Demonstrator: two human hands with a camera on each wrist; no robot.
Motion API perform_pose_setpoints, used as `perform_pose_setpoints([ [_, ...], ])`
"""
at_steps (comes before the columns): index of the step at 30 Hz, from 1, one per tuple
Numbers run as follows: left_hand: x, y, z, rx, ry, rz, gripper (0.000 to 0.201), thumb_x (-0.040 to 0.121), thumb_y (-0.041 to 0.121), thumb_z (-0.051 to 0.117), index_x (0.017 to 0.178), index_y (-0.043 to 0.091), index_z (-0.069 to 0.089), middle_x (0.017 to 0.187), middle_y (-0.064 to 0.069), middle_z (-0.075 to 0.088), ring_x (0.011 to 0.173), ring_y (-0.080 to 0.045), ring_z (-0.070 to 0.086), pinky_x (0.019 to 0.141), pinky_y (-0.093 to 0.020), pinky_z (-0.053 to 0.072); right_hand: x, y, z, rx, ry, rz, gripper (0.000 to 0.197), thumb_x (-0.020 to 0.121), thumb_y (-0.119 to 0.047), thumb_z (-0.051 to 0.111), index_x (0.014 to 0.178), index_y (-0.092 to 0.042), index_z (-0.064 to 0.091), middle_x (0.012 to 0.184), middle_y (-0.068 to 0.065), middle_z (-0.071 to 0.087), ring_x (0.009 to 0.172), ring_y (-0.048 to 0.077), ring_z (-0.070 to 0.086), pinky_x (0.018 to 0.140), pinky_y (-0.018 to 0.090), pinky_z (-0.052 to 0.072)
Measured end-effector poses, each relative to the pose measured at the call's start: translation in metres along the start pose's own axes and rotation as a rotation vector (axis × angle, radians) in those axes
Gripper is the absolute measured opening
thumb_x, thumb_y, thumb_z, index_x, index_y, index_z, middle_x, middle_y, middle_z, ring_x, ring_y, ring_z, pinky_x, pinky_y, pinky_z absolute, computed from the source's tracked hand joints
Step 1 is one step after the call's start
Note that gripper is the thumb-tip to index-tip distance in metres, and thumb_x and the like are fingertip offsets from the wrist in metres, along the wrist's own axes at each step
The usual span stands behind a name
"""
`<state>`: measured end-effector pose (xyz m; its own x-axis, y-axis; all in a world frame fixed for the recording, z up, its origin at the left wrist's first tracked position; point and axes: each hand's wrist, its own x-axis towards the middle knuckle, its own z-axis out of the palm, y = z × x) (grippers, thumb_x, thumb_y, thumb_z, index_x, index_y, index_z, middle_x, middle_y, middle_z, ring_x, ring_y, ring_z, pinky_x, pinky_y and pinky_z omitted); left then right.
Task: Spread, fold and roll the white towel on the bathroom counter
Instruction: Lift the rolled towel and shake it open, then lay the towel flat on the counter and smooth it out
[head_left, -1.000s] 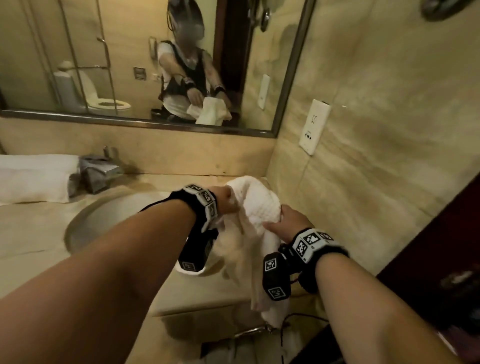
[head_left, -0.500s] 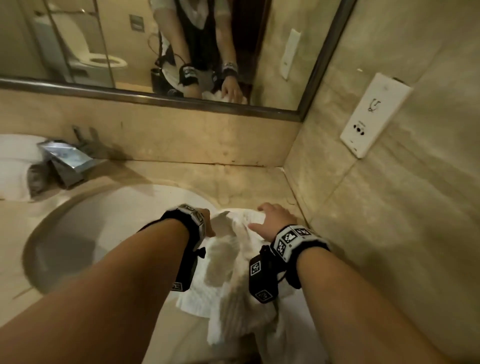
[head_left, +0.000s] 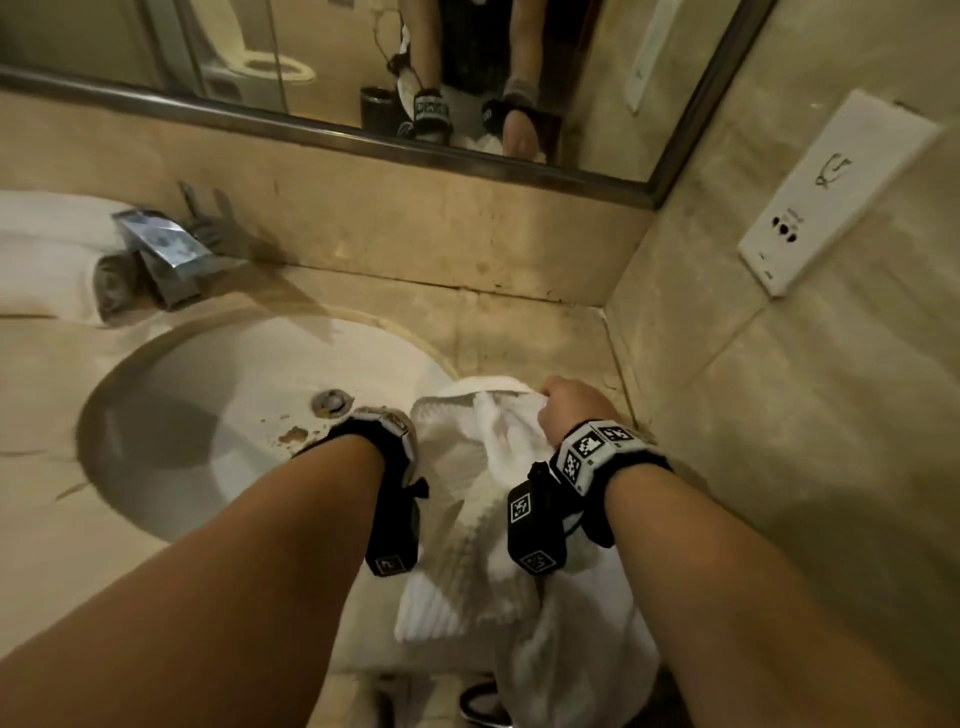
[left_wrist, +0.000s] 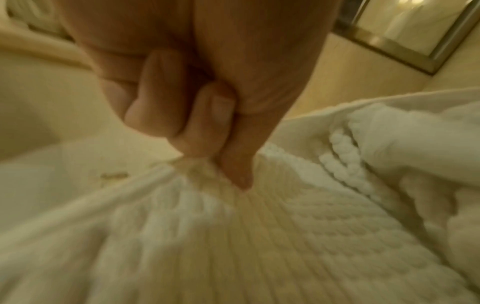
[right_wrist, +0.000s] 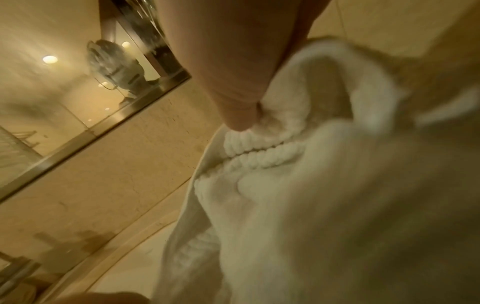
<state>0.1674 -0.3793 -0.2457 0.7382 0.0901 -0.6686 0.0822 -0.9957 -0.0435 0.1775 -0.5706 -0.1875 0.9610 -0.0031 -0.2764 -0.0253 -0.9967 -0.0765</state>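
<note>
The white towel (head_left: 467, 499) lies bunched on the beige counter (head_left: 519, 332) between the sink and the right wall, its lower part hanging over the front edge. My left hand (left_wrist: 223, 160) pinches a gathered edge of the ribbed towel (left_wrist: 285, 236) with curled fingers; in the head view that hand (head_left: 400, 421) is mostly hidden behind its wrist band. My right hand (head_left: 566, 410) grips the towel's far top edge in a fist. The right wrist view shows my right hand (right_wrist: 244, 119) pinching a thick hem of the towel (right_wrist: 311, 205).
A white oval sink (head_left: 234, 426) with a drain (head_left: 332, 402) sits left of the towel. A chrome faucet (head_left: 166, 249) and a rolled white towel (head_left: 47, 254) stand at the back left. A mirror (head_left: 363, 78) runs along the back wall. A wall socket plate (head_left: 831, 197) is on the right.
Both hands have brought the towel down from mid-air onto the counter by the sink. The head view has tilted down towards the counter and sink.
</note>
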Motion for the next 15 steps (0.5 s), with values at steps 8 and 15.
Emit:
perform_pose_setpoints([
  [8,-0.061,-0.015,-0.125,-0.379,0.644,0.03,0.027,0.09,0.005,0.05,0.116,0.001,0.055,0.122,-0.02,0.056,0.113,-0.034,0.056,0.098,-0.038,0.045,-0.029,0.048,-0.107,0.042,0.379,0.135,0.034,0.094,-0.005,0.034,0.117,-0.005,0.059,0.12,0.015,0.059,0.108,0.032,0.06,0.082,0.036,0.047],
  [15,-0.101,0.029,-0.165,-0.259,0.846,0.241,0.03,0.094,0.015,0.048,0.122,0.009,0.059,0.123,-0.02,0.055,0.114,-0.036,0.054,0.095,-0.037,0.042,-0.047,0.054,-0.097,0.061,0.311,0.169,0.037,0.091,-0.014,0.044,0.128,-0.008,0.042,0.132,0.016,0.042,0.121,0.034,0.046,0.095,0.04,0.041],
])
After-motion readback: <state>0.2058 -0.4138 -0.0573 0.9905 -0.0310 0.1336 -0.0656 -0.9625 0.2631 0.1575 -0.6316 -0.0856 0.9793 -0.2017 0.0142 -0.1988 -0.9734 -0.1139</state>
